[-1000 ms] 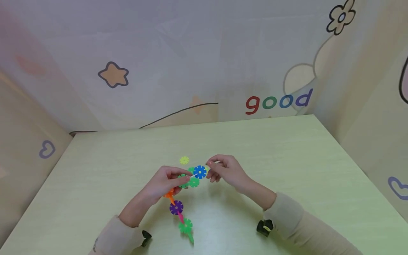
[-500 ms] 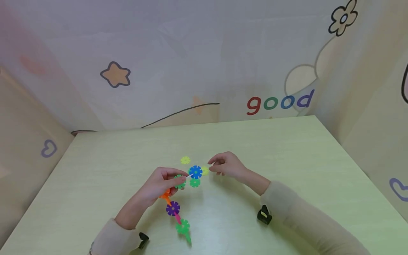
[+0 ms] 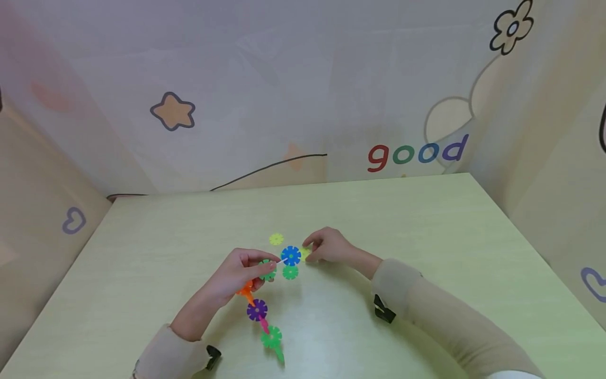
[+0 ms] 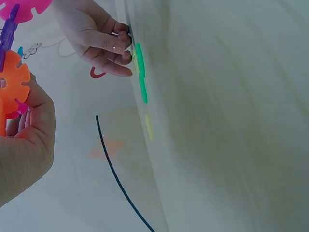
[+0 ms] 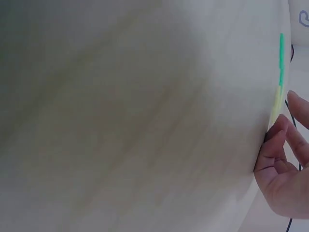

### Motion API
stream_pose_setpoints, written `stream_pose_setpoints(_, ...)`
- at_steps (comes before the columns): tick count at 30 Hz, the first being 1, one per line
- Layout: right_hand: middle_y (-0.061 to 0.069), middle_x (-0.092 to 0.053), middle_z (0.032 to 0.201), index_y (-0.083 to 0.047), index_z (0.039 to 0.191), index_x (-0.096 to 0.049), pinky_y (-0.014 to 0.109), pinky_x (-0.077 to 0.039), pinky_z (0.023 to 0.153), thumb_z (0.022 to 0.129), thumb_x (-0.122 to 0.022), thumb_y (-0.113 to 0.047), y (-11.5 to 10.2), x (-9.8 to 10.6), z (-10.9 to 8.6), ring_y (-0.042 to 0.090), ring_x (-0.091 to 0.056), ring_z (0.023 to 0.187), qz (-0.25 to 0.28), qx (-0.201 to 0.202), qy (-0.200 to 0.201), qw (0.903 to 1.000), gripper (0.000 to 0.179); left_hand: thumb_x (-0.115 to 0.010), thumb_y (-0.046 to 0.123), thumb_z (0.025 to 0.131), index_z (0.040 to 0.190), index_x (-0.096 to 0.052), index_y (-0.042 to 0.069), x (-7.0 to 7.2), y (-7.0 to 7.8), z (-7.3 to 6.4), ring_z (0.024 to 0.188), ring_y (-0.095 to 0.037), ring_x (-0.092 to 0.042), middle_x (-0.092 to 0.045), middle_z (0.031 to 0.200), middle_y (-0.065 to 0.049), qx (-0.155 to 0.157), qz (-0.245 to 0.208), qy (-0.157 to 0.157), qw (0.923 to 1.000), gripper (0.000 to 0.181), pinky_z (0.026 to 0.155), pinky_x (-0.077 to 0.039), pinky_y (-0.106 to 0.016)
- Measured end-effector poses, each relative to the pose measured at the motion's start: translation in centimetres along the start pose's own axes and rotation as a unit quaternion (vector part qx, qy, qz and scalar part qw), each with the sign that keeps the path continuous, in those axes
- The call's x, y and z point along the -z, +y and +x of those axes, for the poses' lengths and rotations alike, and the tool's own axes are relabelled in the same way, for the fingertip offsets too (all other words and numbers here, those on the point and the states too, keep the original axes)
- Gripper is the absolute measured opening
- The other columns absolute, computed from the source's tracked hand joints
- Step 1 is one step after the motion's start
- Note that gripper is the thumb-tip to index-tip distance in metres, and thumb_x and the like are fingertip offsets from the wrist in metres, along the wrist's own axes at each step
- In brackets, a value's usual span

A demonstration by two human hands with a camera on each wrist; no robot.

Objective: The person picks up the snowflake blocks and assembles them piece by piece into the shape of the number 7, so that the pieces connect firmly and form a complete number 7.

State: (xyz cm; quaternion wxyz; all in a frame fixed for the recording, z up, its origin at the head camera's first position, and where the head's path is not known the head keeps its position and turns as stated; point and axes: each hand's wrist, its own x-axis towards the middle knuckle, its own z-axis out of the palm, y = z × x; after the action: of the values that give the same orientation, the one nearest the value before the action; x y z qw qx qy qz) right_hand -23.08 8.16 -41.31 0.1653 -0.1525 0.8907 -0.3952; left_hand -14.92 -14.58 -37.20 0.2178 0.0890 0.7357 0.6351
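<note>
My left hand (image 3: 251, 271) pinches a chain of slotted plastic snowflake discs between thumb and fingers. At the chain's far end a blue disc (image 3: 291, 256) joins a white one seen edge-on, beside a green disc (image 3: 268, 269) at the fingertips. Below the hand dangle an orange disc (image 4: 14, 82), a purple disc (image 3: 257, 310), a pink one and green ones (image 3: 272, 337). My right hand (image 3: 329, 246) is low over the table, thumb and forefinger spread around the edge of a loose yellow disc (image 3: 305, 255); its fingertips touch the tabletop in the right wrist view.
On the pale wooden table (image 3: 402, 221), a loose green disc (image 3: 290, 272) and another yellow disc (image 3: 276, 239) lie flat near the blue one. A printed cloth backdrop (image 3: 255, 105) rises behind the table. Black wrist-worn devices (image 3: 384, 309) show below both sleeves.
My right hand moved away from the blue disc, then came down to the loose yellow disc. The left hand shifted slightly left with the chain and now stays still.
</note>
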Motion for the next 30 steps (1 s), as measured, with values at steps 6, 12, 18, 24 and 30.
stream_pose_setpoints(6,0.001,-0.053,0.068,-0.01,0.103,-0.069,0.024,-0.037,0.062,0.07,-0.079,-0.015,-0.3,-0.3,0.3,0.015,-0.047,0.067,-0.039,-0.014,0.005,0.9991,0.034,-0.064,0.019,0.085,0.113,-0.058,-0.009,0.0,0.0,0.1,0.049,-0.011,-0.046,-0.062,0.067,-0.002,-0.005,0.006,-0.004,1.0,0.039,0.046,-0.039,-0.019)
stream_pose_setpoints(12,0.002,-0.05,0.066,-0.009,0.095,-0.07,0.025,-0.035,0.063,0.069,-0.079,-0.01,-0.6,-0.5,0.1,0.016,-0.045,0.068,-0.063,-0.014,0.014,0.9978,0.028,-0.064,0.018,0.085,0.112,-0.059,-0.008,-0.1,0.1,0.1,0.049,-0.012,-0.046,-0.062,0.067,-0.002,-0.004,0.012,0.0,0.9999,0.038,0.047,-0.04,-0.019)
stream_pose_setpoints(18,0.001,-0.052,0.071,-0.006,0.081,-0.062,0.025,-0.04,0.064,0.065,-0.079,-0.004,-0.7,-0.5,-0.2,0.016,-0.047,0.07,-0.061,-0.006,0.017,0.998,0.023,-0.065,0.019,0.085,0.109,-0.062,-0.004,-0.1,0.0,0.1,0.049,-0.012,-0.046,-0.061,0.066,-0.004,-0.005,0.016,0.005,0.9998,0.033,0.046,-0.04,-0.019)
stream_pose_setpoints(24,0.003,-0.058,0.069,-0.005,0.084,-0.062,0.024,-0.044,0.056,0.073,-0.074,-0.005,-0.6,0.1,-0.9,0.016,-0.052,0.059,-0.002,-0.038,-0.002,0.9993,0.017,-0.065,0.02,0.085,0.11,-0.062,-0.005,-0.1,-0.1,0.1,0.048,-0.011,-0.046,-0.06,0.065,-0.003,-0.003,0.016,0.006,0.9999,0.035,0.046,-0.039,-0.019)
stream_pose_setpoints(30,0.009,-0.062,0.068,0.0,0.095,-0.062,0.027,-0.049,0.054,0.08,-0.067,-0.007,-0.5,1.1,-2.3,0.016,-0.053,0.053,0.097,-0.015,-0.02,0.995,0.017,-0.064,0.02,0.085,0.113,-0.058,-0.009,-0.4,0.2,0.1,0.048,-0.011,-0.046,-0.062,0.068,-0.005,-0.001,0.004,-0.003,1.0,0.041,0.045,-0.039,-0.019)
